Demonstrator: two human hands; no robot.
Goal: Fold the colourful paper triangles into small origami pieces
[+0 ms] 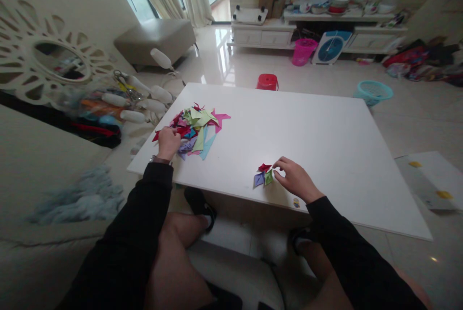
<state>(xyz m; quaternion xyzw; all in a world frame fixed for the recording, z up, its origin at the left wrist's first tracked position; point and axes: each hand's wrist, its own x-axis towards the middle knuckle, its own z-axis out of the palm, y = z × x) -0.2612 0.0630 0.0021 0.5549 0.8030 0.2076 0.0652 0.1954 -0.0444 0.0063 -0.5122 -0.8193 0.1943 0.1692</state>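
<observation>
At the left end of the white table lies a heap of folded coloured papers in green, pink, red, blue and purple. My left hand rests on the heap's near-left side, its fingers curled in; what they grip among the papers is hidden. Close to the front edge, a red folded paper, a purple folded paper and a green folded paper lie together in a small cluster. Just right of them is my right hand, thumb and forefinger apart, with nothing visible between them.
A small cartoon sticker is on the table near its front edge. Beyond the far edge stand a red stool and a light-blue basket. White lamp shades and a large mirror frame crowd the left side.
</observation>
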